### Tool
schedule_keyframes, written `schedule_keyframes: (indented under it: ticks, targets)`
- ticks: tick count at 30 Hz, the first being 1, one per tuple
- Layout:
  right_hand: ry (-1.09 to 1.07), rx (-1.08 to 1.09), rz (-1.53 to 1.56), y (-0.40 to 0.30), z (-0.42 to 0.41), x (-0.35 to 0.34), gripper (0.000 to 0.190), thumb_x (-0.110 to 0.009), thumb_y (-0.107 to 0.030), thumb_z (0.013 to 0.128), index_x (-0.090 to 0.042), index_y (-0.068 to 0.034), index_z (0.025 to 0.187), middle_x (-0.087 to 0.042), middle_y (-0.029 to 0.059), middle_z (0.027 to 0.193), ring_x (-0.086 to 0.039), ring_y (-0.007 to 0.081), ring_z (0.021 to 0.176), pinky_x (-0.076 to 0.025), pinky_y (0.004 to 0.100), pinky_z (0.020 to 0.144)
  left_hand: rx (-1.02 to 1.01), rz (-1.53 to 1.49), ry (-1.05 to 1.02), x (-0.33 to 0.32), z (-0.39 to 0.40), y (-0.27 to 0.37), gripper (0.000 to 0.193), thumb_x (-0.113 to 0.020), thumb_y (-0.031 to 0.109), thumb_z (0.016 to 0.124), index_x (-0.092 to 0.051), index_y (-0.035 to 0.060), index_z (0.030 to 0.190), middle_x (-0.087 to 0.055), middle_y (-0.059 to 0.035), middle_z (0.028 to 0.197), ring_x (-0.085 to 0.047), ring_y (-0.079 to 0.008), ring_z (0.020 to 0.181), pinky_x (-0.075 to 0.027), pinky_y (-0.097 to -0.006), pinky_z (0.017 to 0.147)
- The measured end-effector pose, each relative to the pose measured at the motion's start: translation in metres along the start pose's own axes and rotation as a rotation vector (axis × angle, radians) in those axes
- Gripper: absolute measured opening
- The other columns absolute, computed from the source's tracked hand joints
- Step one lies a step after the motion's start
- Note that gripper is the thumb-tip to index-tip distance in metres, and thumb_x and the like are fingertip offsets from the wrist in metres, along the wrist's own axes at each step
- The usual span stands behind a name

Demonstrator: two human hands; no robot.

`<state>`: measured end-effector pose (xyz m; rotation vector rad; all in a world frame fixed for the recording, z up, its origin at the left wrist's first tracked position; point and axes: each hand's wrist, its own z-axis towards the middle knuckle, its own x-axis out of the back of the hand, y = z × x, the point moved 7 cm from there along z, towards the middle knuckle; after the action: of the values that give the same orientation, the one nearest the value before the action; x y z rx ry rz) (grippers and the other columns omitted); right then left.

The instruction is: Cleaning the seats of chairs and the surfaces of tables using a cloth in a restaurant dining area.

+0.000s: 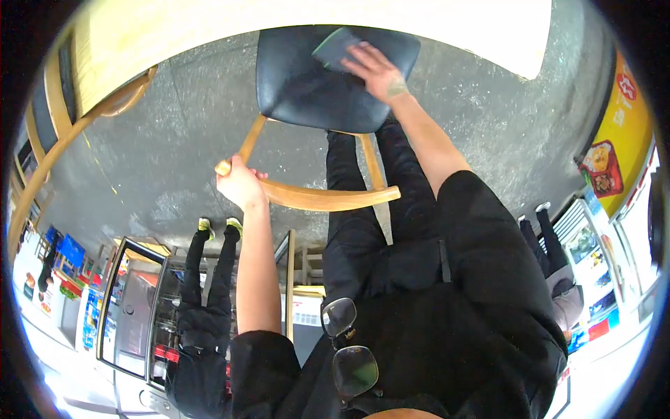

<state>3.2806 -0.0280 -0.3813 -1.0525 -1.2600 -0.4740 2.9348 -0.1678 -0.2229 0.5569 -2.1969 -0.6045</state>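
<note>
A wooden chair stands before me, its black padded seat (pixel 314 94) partly under the table edge. My left hand (pixel 239 182) grips the left end of the curved wooden backrest rail (pixel 330 197). Over the right side of the seat, my right hand (pixel 379 72) lies with fingers spread on a dark grey cloth (pixel 339 48) with a green edge. The cloth is flat against the seat, pressed under the fingertips. My hand looks slightly blurred.
A pale tabletop (pixel 324 13) spans the far side, above the seat. Another wooden chair (pixel 78 125) stands at left. Two people in dark trousers, one person (pixel 204 324) at lower left and another person (pixel 560 283) at right, stand on the grey floor (pixel 172 152). A glass-door cabinet (pixel 131 309) is near the first.
</note>
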Motion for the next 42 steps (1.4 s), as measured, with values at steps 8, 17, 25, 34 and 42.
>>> schedule_keyframes:
  ticks: [8,17,25,34,42]
  targets:
    - [0.211,-0.418,-0.039,-0.031,0.002,-0.009,0.067,-0.062,0.004,0.082,-0.065,-0.021,0.144,-0.047,0.0137,0.162,-0.039,0.0444,0.151,-0.042,0.0482,0.122,-0.018,-0.001,0.007,-0.002,0.004,0.0,0.015,-0.06,0.008,0.093,-0.059,-0.005,0.1,-0.051,-0.0069,0.063,-0.049,-0.0158,0.042,-0.048,-0.0345,0.038]
    - [-0.179,0.195,0.14,-0.124,0.055,-0.049,0.07,-0.069,-0.004,0.084,-0.058,-0.023,0.15,-0.039,0.0003,0.169,-0.032,0.0324,0.158,-0.036,0.0442,0.129,-0.017,0.012,0.032,0.006,0.005,-0.003,0.015,-0.065,0.012,0.094,-0.057,-0.0008,0.096,-0.049,-0.0044,0.062,-0.049,-0.0153,0.044,-0.051,-0.0358,0.042]
    - [-0.432,0.465,0.046,-0.171,0.041,-0.078,0.042,-0.059,-0.017,0.098,-0.066,-0.025,0.139,-0.037,-0.0036,0.169,-0.029,0.0279,0.159,-0.033,0.0403,0.13,-0.053,-0.005,0.036,-0.001,0.001,-0.004,0.013,-0.063,0.009,0.092,-0.058,-0.0032,0.093,-0.049,-0.005,0.059,-0.049,-0.0153,0.042,-0.049,-0.0351,0.04]
    - [-0.375,0.648,0.191,-0.08,-0.082,-0.059,0.014,-0.065,-0.018,0.089,-0.077,-0.015,0.095,-0.061,-0.0025,0.147,-0.046,0.0265,0.15,-0.045,0.0398,0.123,-0.019,-0.005,0.018,-0.011,-0.004,-0.004,0.015,-0.065,0.011,0.093,-0.055,0.0005,0.097,-0.049,-0.0049,0.062,-0.049,-0.0162,0.043,-0.049,-0.036,0.04]
    - [-0.454,0.514,0.047,0.021,-0.131,0.028,0.014,-0.065,-0.017,0.089,-0.074,-0.015,0.099,-0.061,-0.0029,0.147,-0.049,0.0258,0.147,-0.047,0.0457,0.12,-0.042,-0.009,0.053,0.01,0.001,-0.009,0.015,-0.065,0.012,0.093,-0.056,-0.0001,0.097,-0.049,-0.005,0.062,-0.049,-0.0161,0.043,-0.049,-0.0368,0.041]
